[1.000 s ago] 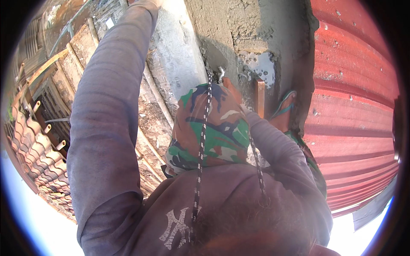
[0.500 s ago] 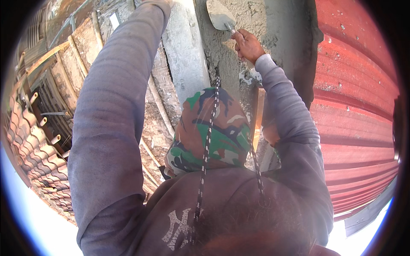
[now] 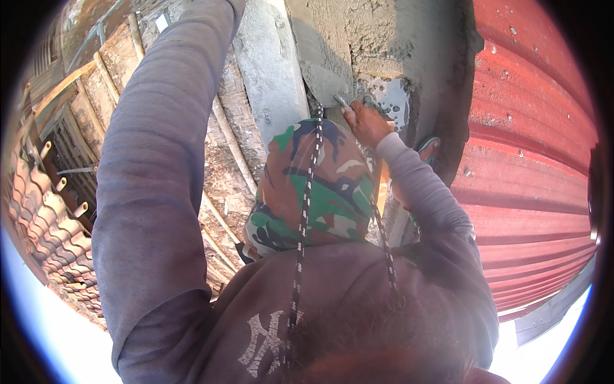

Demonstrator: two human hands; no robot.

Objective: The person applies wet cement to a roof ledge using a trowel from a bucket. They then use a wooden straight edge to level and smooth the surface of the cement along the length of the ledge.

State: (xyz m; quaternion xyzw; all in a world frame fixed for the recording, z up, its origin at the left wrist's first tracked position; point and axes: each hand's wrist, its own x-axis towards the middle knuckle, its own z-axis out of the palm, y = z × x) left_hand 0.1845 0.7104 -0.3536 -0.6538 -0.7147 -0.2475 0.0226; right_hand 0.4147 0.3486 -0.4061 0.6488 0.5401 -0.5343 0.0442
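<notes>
My right hand (image 3: 369,123) is closed round the handle of a trowel. The trowel's blade (image 3: 325,85) lies against the rough grey mortar (image 3: 377,29), close to the edge of a pale grey plank (image 3: 272,70). Beside the hand is a wet patch with a pale watery film (image 3: 393,99). My left arm (image 3: 157,160) stretches up past the top edge of the picture, so the left hand is out of sight.
Red corrugated metal sheeting (image 3: 531,160) rises on the right. Camouflage cloth (image 3: 313,179) lies between my arms, with a wooden strip (image 3: 383,189) and a sandalled foot (image 3: 430,150) to its right. Roof tiles (image 3: 48,224) and thin poles (image 3: 233,144) are on the left.
My right hand has drawn the trowel down toward me, from the top of the mortar to beside the wet patch. My left hand has slipped out past the top edge.
</notes>
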